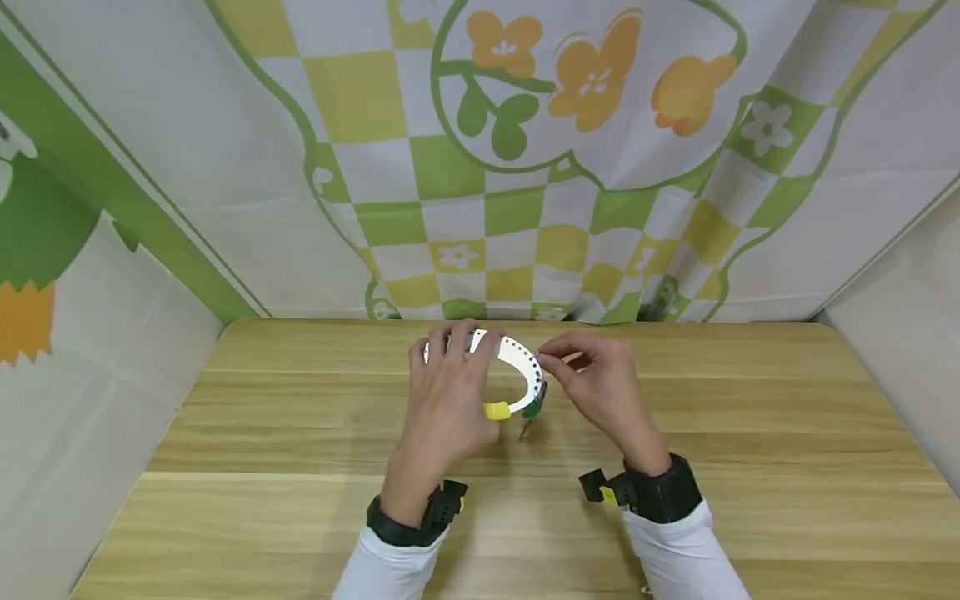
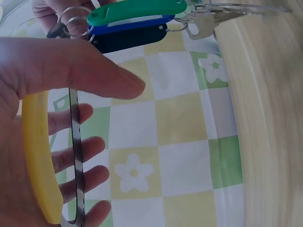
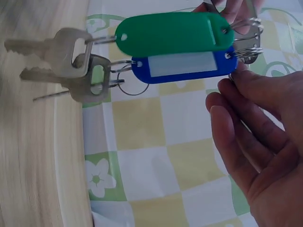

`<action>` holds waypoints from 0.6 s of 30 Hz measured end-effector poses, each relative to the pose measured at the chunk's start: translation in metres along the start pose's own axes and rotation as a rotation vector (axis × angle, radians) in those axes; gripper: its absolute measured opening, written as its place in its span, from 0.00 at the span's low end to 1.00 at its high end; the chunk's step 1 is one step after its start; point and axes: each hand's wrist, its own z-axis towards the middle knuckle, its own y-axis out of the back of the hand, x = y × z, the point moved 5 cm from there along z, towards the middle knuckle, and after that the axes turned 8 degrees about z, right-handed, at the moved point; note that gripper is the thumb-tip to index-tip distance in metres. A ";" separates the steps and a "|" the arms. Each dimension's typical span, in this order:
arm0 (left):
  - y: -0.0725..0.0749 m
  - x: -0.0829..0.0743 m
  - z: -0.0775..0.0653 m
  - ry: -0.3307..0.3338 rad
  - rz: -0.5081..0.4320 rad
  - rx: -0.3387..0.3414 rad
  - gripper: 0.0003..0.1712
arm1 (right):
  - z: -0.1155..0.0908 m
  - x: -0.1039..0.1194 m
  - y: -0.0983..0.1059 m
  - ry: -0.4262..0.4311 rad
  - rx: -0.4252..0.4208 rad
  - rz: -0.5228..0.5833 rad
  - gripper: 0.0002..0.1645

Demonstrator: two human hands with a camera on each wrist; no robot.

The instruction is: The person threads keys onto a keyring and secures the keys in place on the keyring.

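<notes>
**Left hand (image 1: 446,398) holds a white key holder (image 1: 521,357) while the right hand (image 1: 602,385) pinches at its edge**

Both forearms slant inward over the wooden worktop (image 1: 285,433), meeting near the middle of its far edge, with the key holder raised above the surface there. The left hand arches over the curved, holed band, its back to the head camera and its fingers pointing toward the far edge. They wrap round the band, and the thumb stretches nearly straight across the opening. A yellow grip (image 1: 497,410) lies against the palm.

The right hand comes in from the worktop's right side, wrist bent inward. Thumb and forefinger meet at the holder's right rim on a small metal piece, too small to identify; the other fingers curl loosely.

A green tag (image 3: 170,34), a blue tag (image 2: 135,25) and a black tag (image 2: 130,40) hang from the holder beside the right hand, with metal keys (image 3: 60,51) dangling below toward the worktop. The blue one carries a white label (image 3: 182,65); any writing on it is too blurred to tell.
</notes>
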 end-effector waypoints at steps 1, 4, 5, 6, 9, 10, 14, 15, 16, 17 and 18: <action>0.000 0.000 0.000 -0.006 -0.001 0.006 0.51 | 0.000 0.000 0.000 0.018 -0.001 -0.001 0.04; 0.000 -0.001 0.000 -0.026 -0.001 0.028 0.52 | 0.000 0.003 0.000 0.087 0.005 -0.028 0.06; 0.000 -0.001 0.000 -0.031 0.000 0.038 0.53 | 0.000 0.003 0.001 0.115 0.011 -0.042 0.06; 0.000 -0.002 0.000 -0.036 -0.001 0.048 0.53 | 0.000 0.005 0.001 0.145 0.017 -0.056 0.06; -0.001 -0.003 -0.001 -0.043 -0.012 0.078 0.54 | 0.000 0.008 0.000 0.229 0.036 -0.108 0.06; -0.001 -0.004 -0.001 -0.043 -0.015 0.084 0.54 | 0.000 0.009 0.000 0.250 0.042 -0.121 0.05; -0.001 -0.003 -0.002 -0.032 -0.027 0.083 0.53 | -0.001 0.010 -0.001 0.263 0.050 -0.151 0.04; -0.001 -0.003 -0.002 -0.028 -0.029 0.078 0.53 | -0.001 0.010 -0.001 0.242 0.051 -0.153 0.04; -0.001 -0.003 -0.002 -0.026 -0.029 0.073 0.53 | -0.001 0.008 -0.001 0.209 0.051 -0.154 0.04; -0.001 -0.003 -0.002 -0.023 -0.027 0.069 0.53 | -0.001 0.007 -0.001 0.166 0.050 -0.153 0.04; -0.001 -0.003 -0.002 -0.020 -0.024 0.065 0.53 | 0.000 0.005 -0.002 0.114 0.049 -0.148 0.04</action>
